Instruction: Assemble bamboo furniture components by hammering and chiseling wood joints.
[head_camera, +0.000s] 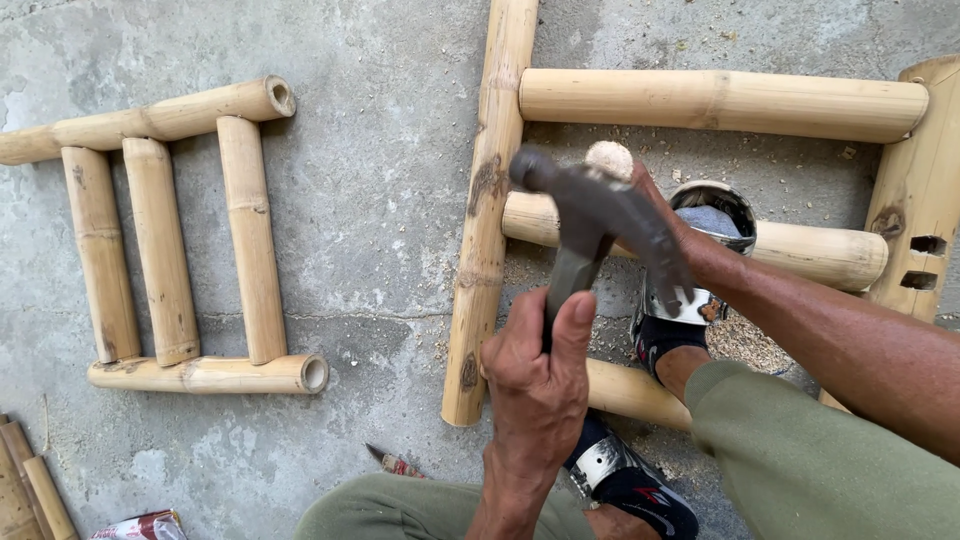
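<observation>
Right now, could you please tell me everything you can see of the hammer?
The hammer is a claw hammer with a dark, dull metal head and a grey handle. The left hand grips the handle low down, thumb up along it, holding the hammer raised and tilted above the bamboo frame. Its round striking face points up and left; the curved claw sweeps down to the right. The right hand lies mostly hidden behind the head, beside a pale dowel end. The head looks slightly blurred.
</observation>
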